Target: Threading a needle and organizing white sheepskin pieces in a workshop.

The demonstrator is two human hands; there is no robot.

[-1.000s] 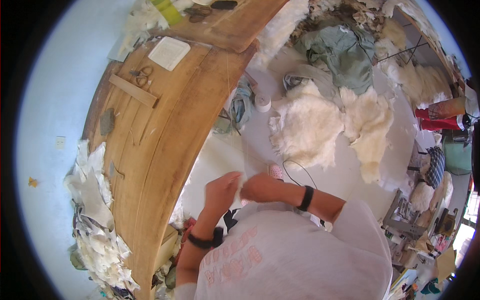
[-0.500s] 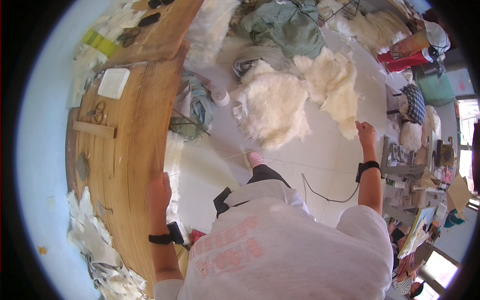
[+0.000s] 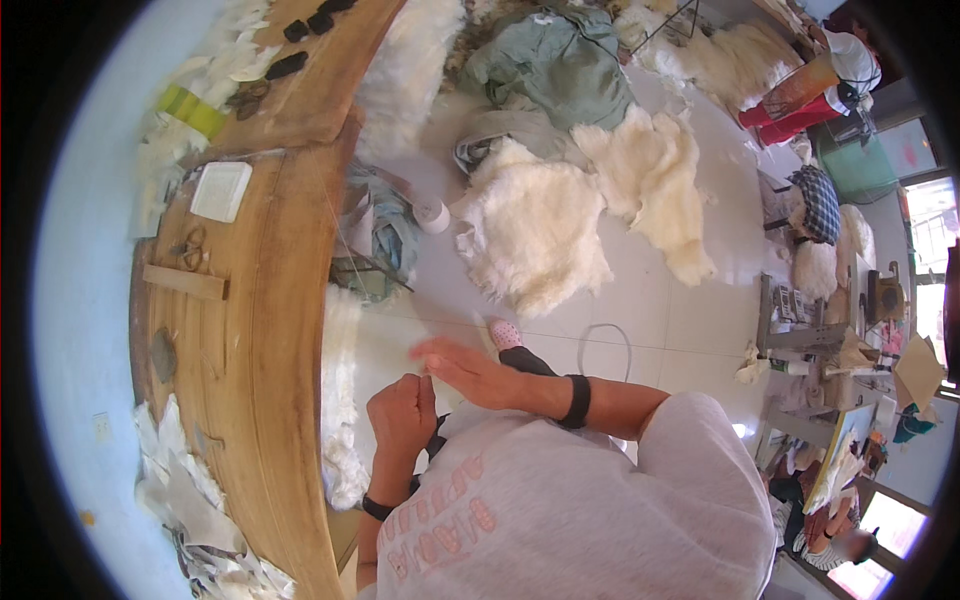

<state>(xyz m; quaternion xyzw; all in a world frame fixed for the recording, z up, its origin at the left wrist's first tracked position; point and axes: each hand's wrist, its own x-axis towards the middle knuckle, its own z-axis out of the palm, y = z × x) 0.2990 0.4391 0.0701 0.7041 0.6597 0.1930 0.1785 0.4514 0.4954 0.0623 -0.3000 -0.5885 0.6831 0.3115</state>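
Observation:
In front of my body, my left hand is raised with fingers curled closed; what it grips is too small to make out. My right hand crosses just above it, fingers stretched out and blurred at the tips. A thin pale thread runs down beside the long wooden table. A white cone of thread stands on the floor near crumpled blue-grey cloth. My foot in a pink dotted shoe is beyond my hands.
Cream fleece pelts and green cloth cover the floor ahead, with a looped cable nearer me. Scissors and a wooden strip lie on the table. At right are cluttered sewing benches and a co-worker.
Half a second ago my hands were spread wide apart with thread between them; they have come back together before my body, the right crossing above the left, its fingers now straightened.

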